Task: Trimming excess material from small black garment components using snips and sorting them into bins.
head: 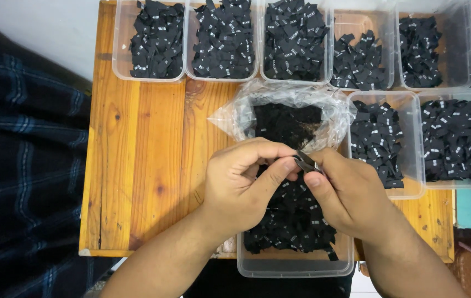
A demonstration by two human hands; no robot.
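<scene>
Head view: left hand [241, 185] and right hand [346, 193] pinch small black label [305, 161] between fingertips; long axis toward 10 o'clock; label tub [296, 267] at 6 o'clock.

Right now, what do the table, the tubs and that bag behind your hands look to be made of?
The table looks like varnished pine: orange planks with knots and grain. The tubs seem clear rigid plastic, since the small black labels show through their walls. The bag looks like thin crinkled plastic film, glossy and see-through. The labels appear to be woven fabric, though that is less sure.
</scene>
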